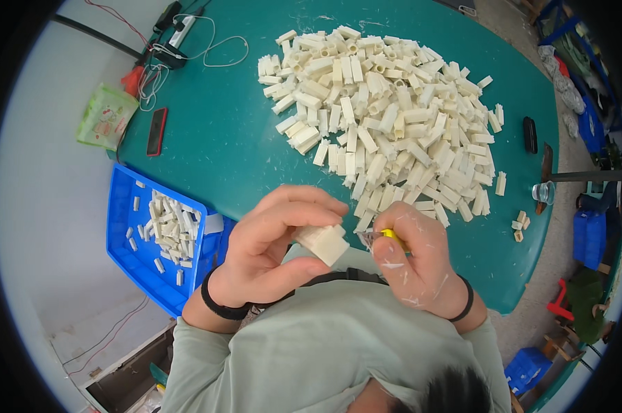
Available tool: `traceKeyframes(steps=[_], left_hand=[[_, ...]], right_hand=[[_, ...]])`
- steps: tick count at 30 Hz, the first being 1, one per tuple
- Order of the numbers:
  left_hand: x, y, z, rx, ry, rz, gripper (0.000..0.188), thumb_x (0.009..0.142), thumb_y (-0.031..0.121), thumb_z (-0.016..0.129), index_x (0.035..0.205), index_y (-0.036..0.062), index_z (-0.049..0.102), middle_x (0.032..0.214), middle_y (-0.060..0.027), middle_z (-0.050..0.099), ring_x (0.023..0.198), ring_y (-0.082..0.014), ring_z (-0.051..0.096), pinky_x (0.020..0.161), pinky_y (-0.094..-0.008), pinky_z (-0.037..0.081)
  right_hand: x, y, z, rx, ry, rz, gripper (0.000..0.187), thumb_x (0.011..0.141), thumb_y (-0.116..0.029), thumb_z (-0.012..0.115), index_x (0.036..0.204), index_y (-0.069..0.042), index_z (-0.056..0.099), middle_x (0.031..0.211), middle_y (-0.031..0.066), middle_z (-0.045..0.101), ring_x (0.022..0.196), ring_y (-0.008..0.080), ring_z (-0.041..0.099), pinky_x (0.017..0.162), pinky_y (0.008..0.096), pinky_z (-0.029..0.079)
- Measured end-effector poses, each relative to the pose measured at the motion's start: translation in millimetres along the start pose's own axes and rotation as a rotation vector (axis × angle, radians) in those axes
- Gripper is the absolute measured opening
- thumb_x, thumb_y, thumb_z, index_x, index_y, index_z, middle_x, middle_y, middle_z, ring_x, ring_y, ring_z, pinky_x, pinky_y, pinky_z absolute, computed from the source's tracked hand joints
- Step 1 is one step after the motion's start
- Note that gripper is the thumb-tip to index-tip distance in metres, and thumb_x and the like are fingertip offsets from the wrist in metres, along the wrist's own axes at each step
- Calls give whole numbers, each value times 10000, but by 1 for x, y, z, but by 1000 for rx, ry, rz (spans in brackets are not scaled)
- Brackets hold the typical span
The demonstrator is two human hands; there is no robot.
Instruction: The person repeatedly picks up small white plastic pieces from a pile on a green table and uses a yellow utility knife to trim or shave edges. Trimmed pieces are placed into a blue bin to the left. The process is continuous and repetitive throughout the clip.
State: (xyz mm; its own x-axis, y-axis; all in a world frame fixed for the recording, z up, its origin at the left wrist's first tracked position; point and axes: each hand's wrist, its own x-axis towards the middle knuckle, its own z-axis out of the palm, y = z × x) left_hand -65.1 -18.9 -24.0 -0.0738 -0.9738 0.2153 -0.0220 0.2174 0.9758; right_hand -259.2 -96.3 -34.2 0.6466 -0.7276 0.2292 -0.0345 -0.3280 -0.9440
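Note:
Between the thumb and fingers of my left hand (259,248) is a cream-white plastic block (325,242), its squared end facing toward my right. My right hand (421,258) is closed around a yellow-handled cutter (392,235); its short grey blade points left, a small gap away from the block. Pale shavings cling to the right hand's fingers and back. Just beyond both hands spreads a large heap of similar cream-white pieces (394,117), many of them hollow at the end.
At the left, a blue tray (152,279) holds several smaller white pieces. A red-edged phone (157,132), a power strip (181,31) with white cables and a green-white bag (106,117) lie at the far left. A clear cup (543,193) and a black case (529,135) stand at the right edge.

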Motion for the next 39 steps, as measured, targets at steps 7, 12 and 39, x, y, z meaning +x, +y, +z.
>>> traceKeyframes(steps=[7, 12, 39], left_hand=[[-1, -3, 11, 237, 196, 174, 307, 665, -78, 690, 927, 19, 561, 963, -139, 592, 830, -215, 570, 699, -313, 450], [5, 0, 10, 534, 170, 296, 343, 618, -87, 696, 908, 45, 567, 927, -123, 584, 773, -235, 570, 656, -315, 438], [-98, -107, -141, 1587, 756, -321, 319, 698, 87, 685, 1001, 39, 597, 1018, -156, 585, 936, -339, 542, 803, -422, 423]], right_hand=[[1, 0, 5, -87, -2, -7, 263, 861, -244, 599, 759, -12, 531, 617, 94, 480, 485, 250, 469, 439, 323, 360], [2, -2, 4, -126, -4, -23, 253, 851, -234, 611, 747, -17, 532, 619, 89, 489, 481, 251, 479, 431, 322, 359], [9, 28, -14, -41, 71, 261, 320, 906, -291, 540, 784, 5, 536, 632, 85, 504, 528, 173, 456, 517, 274, 386]])
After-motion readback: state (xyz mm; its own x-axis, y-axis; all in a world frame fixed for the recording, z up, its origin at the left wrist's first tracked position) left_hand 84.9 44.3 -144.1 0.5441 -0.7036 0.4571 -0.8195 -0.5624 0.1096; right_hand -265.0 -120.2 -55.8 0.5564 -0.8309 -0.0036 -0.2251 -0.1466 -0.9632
